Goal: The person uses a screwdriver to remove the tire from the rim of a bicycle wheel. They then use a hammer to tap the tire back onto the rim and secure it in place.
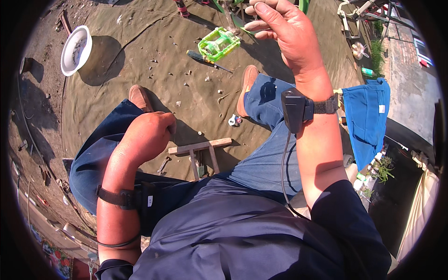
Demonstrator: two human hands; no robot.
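Note:
My right hand (291, 35) is raised at the top of the view, its fingers stretched out and holding nothing that I can see. Just left of it is a bright green pedal (218, 44), joined to a part only partly in view. Beneath the pedal a screwdriver (200, 57) lies on the ground cloth, its dark handle marked with yellow. My left hand (148, 135) hangs curled over my left thigh. Its fingertips are hidden, so whether it holds anything does not show.
A white basin (76, 50) stands at the far left. Between my legs are a wooden frame (200, 146) and a wrench (163, 165). Small bits litter the brown ground cloth (154, 42). Blue cloth (368, 119) hangs at right, near a metal frame (350, 18).

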